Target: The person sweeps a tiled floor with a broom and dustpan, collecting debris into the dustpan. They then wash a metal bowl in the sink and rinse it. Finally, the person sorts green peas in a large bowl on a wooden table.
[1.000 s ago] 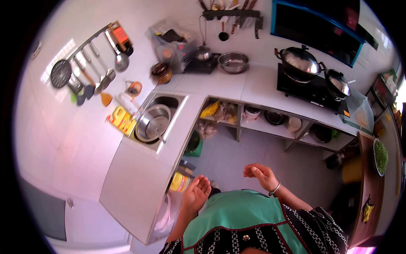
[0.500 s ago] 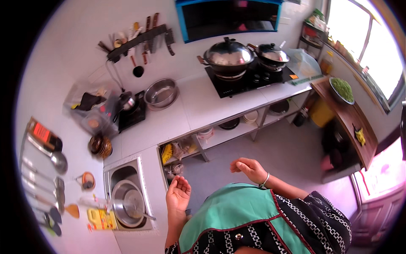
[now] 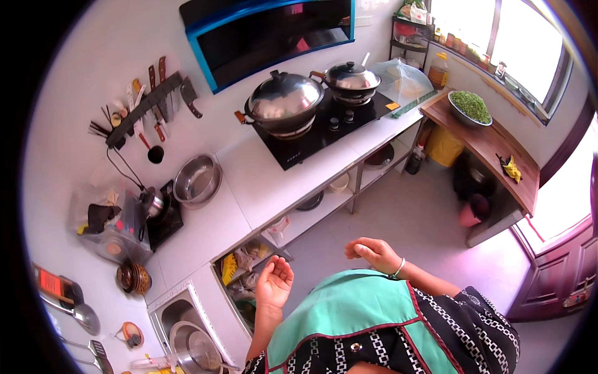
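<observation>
Hands, two, both empty and held in the air in front of the apron (image 3: 349, 311). Left hand (image 3: 274, 283): raised with palm up, fingers loosely spread and slightly curled, gripping nothing; it hovers just beside the front edge of the white counter (image 3: 249, 187), above the open shelf (image 3: 249, 268) below the counter. Right hand (image 3: 372, 252): palm turned down, fingers bent inward in a loose curl, not closed on anything; a bracelet (image 3: 398, 269) sits at the wrist. It hangs over the grey floor (image 3: 405, 206), well apart from the counter.

Hob (image 3: 324, 128), one, black, set on the counter at the far end. Pots, two, both with lids: a large wok (image 3: 285, 100) on the near burner, a smaller pot (image 3: 352, 78) just beside it.

Metal bowls, two: one (image 3: 198, 181) on the counter near the wall, one (image 3: 190, 349) lying in the sink (image 3: 163, 311).

Knife rack (image 3: 149, 100), one, fixed to the wall, with several knives and tools hanging; exact count cannot be told.

Mesh food cover (image 3: 402, 75), one, beyond the hob.

Wooden side table (image 3: 498, 156), one, at the right by the window, bearing one bowl of greens (image 3: 471, 107)
</observation>
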Available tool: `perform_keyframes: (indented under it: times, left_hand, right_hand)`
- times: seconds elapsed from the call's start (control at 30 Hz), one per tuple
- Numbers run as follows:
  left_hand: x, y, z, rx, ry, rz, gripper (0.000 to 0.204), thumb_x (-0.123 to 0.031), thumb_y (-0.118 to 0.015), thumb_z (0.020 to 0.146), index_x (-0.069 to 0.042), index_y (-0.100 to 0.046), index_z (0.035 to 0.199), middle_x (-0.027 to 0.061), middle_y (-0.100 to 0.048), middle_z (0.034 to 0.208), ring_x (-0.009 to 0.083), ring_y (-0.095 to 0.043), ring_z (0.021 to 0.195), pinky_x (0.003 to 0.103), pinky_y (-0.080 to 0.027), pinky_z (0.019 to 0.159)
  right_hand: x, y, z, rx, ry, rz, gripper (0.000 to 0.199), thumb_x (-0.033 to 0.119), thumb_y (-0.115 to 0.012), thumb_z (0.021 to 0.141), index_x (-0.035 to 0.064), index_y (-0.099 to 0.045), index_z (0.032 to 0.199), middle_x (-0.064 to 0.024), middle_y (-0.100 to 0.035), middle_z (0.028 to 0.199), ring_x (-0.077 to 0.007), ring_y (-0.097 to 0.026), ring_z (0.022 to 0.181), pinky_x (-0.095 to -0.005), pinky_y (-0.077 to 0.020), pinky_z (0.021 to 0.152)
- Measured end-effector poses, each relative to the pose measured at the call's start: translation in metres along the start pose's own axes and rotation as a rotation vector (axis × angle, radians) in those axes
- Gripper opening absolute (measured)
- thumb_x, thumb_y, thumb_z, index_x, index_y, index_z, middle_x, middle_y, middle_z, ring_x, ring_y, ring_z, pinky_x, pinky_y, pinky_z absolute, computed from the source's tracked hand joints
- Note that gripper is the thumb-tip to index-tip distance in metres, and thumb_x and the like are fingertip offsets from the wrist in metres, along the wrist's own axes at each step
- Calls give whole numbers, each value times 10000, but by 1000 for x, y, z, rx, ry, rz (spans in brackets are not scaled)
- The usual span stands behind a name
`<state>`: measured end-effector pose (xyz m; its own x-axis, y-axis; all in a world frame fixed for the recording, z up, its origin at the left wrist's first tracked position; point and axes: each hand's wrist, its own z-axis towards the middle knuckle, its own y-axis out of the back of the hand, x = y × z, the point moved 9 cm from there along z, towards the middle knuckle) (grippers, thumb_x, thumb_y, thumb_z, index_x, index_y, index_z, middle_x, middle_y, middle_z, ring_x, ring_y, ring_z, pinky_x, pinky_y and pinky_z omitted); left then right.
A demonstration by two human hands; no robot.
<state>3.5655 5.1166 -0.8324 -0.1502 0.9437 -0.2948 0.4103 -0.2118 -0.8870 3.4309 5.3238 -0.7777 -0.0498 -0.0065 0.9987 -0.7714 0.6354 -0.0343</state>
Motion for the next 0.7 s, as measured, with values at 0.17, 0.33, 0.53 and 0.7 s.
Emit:
perform_keyframes:
  times: [0.17,0.33,0.53,0.7]
  left_hand:
    - [47,-40,42,8,37,28,180,-97,-478,855,-59,-591,991,84,-639,949,212,-607,888,381,-480,809]
    - [101,-69,80,9,64,-12,170,-88,-485,850,-59,-596,974,77,-641,947,208,-607,890,376,-477,810]
    - [124,-95,112,0,112,46,177,-93,-481,848,-54,-595,977,89,-637,947,211,-603,888,367,-475,813]
    - [111,-120,139,41,131,91,183,-105,-472,856,-50,-594,981,91,-637,946,216,-603,890,367,-477,810]
  right_hand:
    - [9,89,15,-81,73,46,330,235,-438,922,-39,-554,1065,-111,-623,954,-170,-591,898,-298,-464,817]
    - [10,162,22,-113,95,52,351,267,-452,920,-36,-555,1063,-105,-623,954,-172,-593,899,-295,-467,815]
    - [15,207,18,-162,120,108,364,290,-461,918,-36,-561,1047,-102,-620,932,-169,-595,887,-293,-470,816]
    - [2,230,13,-289,122,188,325,243,-452,923,-37,-557,1051,-106,-622,934,-177,-599,883,-296,-472,820]
